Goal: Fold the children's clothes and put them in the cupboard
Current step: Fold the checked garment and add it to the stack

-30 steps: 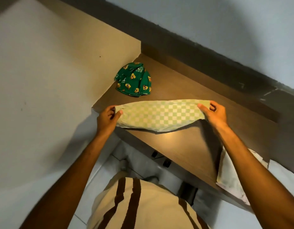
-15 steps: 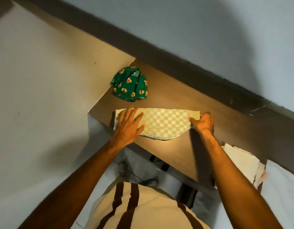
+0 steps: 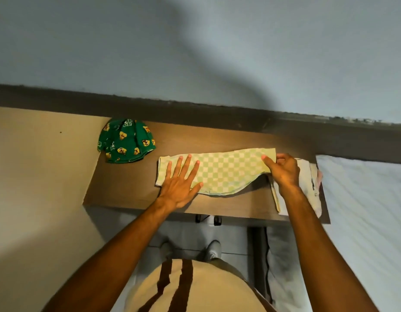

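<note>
A light green checked garment [image 3: 226, 171] lies folded lengthwise on the brown wooden table [image 3: 132, 190]. My left hand [image 3: 180, 182] presses flat on its left end with fingers spread. My right hand [image 3: 282, 171] pinches the garment's right end, lifted slightly off the table. A dark green garment with yellow cartoon prints [image 3: 126, 140] lies bunched at the table's back left corner.
A pale folded garment [image 3: 307, 190] lies at the table's right end, partly under my right forearm. A bed with a white sheet [image 3: 363, 210] adjoins the table on the right. A beige wall stands to the left. My shoes show on the tiled floor below.
The view has swung level with the table. The checked garment went from held up by both hands to lying on the table; my left hand flattened on it, my right still pinches its end.
</note>
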